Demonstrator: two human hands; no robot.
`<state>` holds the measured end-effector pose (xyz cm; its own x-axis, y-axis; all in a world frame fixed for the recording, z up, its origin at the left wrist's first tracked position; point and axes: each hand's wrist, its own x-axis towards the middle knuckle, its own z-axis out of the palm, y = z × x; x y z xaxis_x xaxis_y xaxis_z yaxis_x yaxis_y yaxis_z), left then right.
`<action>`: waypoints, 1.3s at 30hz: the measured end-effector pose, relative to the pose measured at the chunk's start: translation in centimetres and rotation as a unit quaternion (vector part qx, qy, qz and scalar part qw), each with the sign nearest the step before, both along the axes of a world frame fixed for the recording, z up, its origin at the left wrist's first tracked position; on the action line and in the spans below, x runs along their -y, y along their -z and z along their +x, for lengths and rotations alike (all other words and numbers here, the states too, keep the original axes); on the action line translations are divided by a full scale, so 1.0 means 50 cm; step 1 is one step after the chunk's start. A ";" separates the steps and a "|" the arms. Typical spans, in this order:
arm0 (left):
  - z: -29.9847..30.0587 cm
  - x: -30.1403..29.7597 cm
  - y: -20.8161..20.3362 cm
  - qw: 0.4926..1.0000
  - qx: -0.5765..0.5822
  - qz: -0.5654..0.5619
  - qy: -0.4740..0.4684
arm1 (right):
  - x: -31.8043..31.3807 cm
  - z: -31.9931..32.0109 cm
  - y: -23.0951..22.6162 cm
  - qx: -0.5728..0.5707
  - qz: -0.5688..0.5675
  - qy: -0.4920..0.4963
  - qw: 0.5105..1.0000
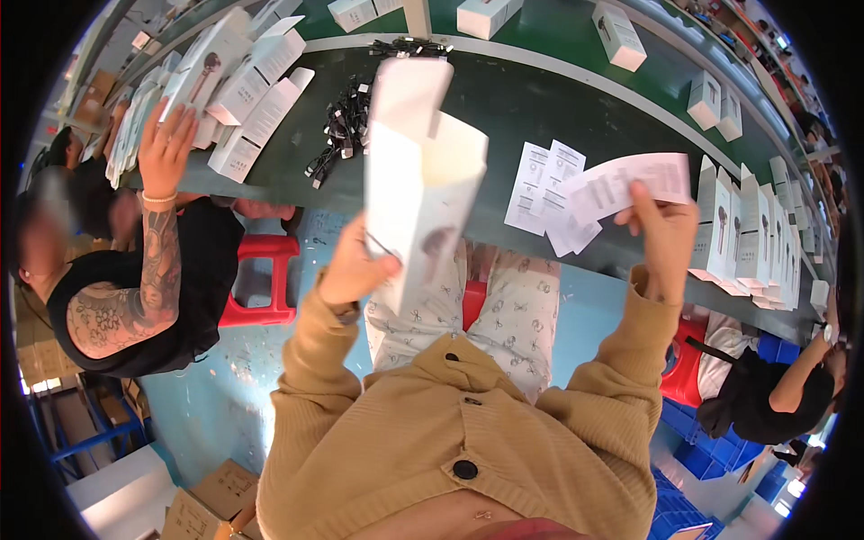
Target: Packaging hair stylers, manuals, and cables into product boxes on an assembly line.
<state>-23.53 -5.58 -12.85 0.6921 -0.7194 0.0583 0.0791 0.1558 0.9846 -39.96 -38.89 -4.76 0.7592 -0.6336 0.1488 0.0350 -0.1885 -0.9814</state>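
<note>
My left hand [353,268] grips a tall white box [393,189] near its lower end. The box's top flap stands up, and its mouth gapes toward the right; how much is inside I cannot see. Raised above the table edge, my right hand [661,232] pinches a printed paper leaflet [634,184] between thumb and fingers. Beneath that leaflet, several more leaflets [531,189] lie fanned on the dark green table. Behind the white box is a pile of black cables [346,117] with light-coloured plugs.
White boxes [261,81] lie stacked at left, where a co-worker's hand [166,148] touches them. Upright boxes [724,225] line the table's right end near another person [774,387]. More boxes [619,36] stand on the green strip [558,27] beyond a pale rail. Red stools [270,279] stand below.
</note>
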 end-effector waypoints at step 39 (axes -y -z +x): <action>-0.042 -0.003 0.049 0.997 -0.060 0.011 0.051 | -0.019 0.583 0.140 -0.100 -0.510 -0.169 0.838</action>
<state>-25.64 -5.45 -15.29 0.6162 -0.7867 -0.0376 0.2108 0.1188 0.9703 -10.79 -37.93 -11.74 0.9439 0.0016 0.3301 0.1098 -0.9446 -0.3093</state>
